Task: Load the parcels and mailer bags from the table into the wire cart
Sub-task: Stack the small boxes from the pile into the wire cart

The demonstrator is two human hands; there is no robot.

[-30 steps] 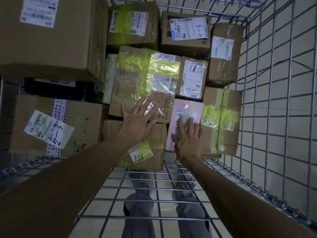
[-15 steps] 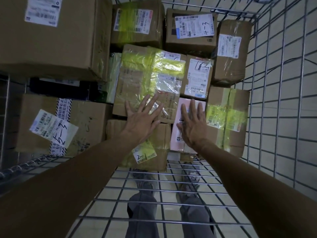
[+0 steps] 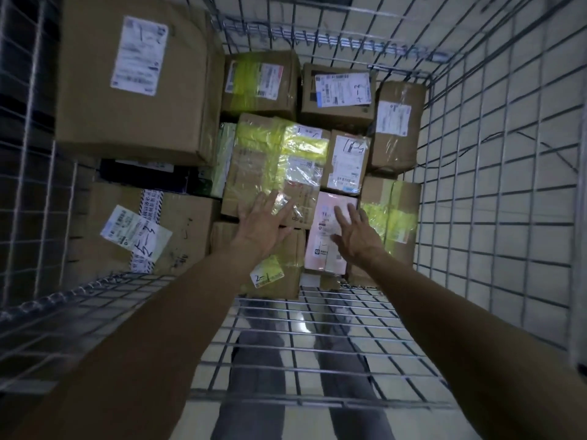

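Reaching into one wire cart [image 3: 476, 185], left hand [image 3: 263, 223] and right hand [image 3: 357, 231], fingers [image 3: 268, 200] spread, above roughly twelve parcels [image 3: 95, 115]; pink parcel [image 3: 325, 252] lengthwise, pointing away.

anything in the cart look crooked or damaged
Only the white label on the lower left box stands out: it is stuck on crooked, slanting across the striped tape. No box looks crushed or torn in this dim view.

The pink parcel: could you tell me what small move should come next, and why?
Probably draw the left hand and right hand out of the wire cart: the pink parcel sits slotted between boxes, and both hands are open.
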